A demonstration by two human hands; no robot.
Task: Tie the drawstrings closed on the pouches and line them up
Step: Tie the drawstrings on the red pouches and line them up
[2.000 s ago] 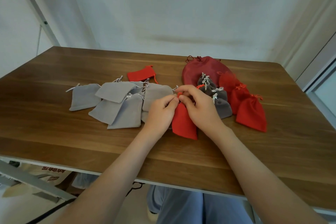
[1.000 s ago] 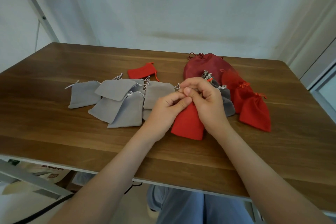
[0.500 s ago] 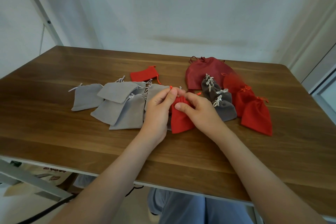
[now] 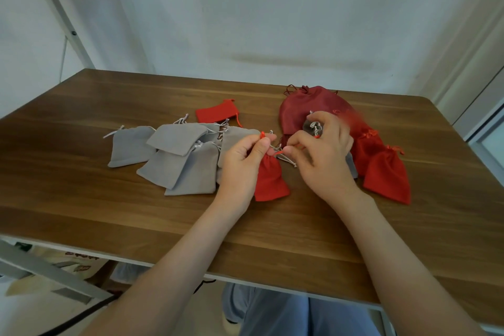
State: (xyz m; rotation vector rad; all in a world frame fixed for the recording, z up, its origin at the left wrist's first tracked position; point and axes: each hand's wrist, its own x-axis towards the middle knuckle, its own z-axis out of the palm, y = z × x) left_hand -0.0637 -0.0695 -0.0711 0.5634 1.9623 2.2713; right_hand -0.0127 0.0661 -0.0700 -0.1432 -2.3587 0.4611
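A small red pouch (image 4: 270,179) lies on the wooden table (image 4: 81,199) between my hands, its neck gathered. My left hand (image 4: 243,161) pinches one end of its red drawstring (image 4: 262,135) above the neck. My right hand (image 4: 324,157) pinches the other end (image 4: 286,149) to the right. Several flat grey pouches (image 4: 180,155) lie overlapping to the left. A flat red pouch (image 4: 216,114) lies behind them. To the right, tied red pouches (image 4: 387,172) lie in a row, with tied dark grey ones (image 4: 313,126) mostly hidden behind my right hand.
A large dark red bag (image 4: 308,106) lies at the back right, under the tied pouches. A white wall stands behind the table, and a metal frame (image 4: 62,13) rises at the left. The table's near edge runs just above my lap.
My hands have drawn apart, each pulling a drawstring end sideways. The red pouch's neck has gathered tighter, and my right hand now covers the dark grey pouches.
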